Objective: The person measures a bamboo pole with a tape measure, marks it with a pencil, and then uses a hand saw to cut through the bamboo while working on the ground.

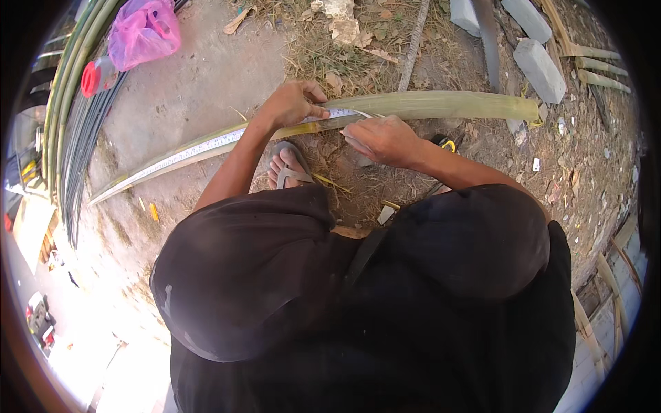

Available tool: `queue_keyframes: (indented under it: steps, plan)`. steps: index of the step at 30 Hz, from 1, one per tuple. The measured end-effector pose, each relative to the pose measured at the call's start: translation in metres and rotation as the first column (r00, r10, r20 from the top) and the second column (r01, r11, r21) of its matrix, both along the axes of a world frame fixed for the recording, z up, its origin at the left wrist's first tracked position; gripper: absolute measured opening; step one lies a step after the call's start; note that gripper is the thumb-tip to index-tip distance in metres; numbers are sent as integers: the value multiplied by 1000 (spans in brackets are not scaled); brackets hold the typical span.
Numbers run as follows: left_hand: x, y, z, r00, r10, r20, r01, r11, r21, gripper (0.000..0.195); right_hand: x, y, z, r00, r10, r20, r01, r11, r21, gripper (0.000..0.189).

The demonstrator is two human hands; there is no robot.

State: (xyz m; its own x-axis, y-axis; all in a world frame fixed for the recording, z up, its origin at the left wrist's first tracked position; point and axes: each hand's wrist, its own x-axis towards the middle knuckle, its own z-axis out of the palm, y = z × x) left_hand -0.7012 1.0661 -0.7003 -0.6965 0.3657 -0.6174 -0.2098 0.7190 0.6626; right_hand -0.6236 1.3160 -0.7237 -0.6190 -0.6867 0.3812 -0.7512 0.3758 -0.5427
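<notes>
A green bamboo pole [439, 105] lies crosswise on the ground before me, its thick cut end at the right. Along its left part runs a white measuring tape [199, 149] with printed marks. My left hand [295, 106] pinches the tape against the pole with thumb and fingers. Just right of it, the tape twists up on edge towards my right hand [384, 138]. That hand is curled at the pole's near side, with a small pale tip by its fingers. Its palm side is hidden, so what it grips cannot be told.
A handsaw blade [488, 46] and grey concrete blocks [539, 70] lie beyond the pole's right end. At the left are long bamboo poles [69, 98], dark rods [90, 155], a red-lidded container [98, 76] and a pink plastic bag [144, 33]. My sandalled foot [289, 168] stands near the pole.
</notes>
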Motion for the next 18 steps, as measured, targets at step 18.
queue_keyframes:
  steps: [18]
  plan:
    - [1,-7,-11,994,-35,-102,36,999,3,37,-6,-6,9,990,-16,-141,42,982,182,13]
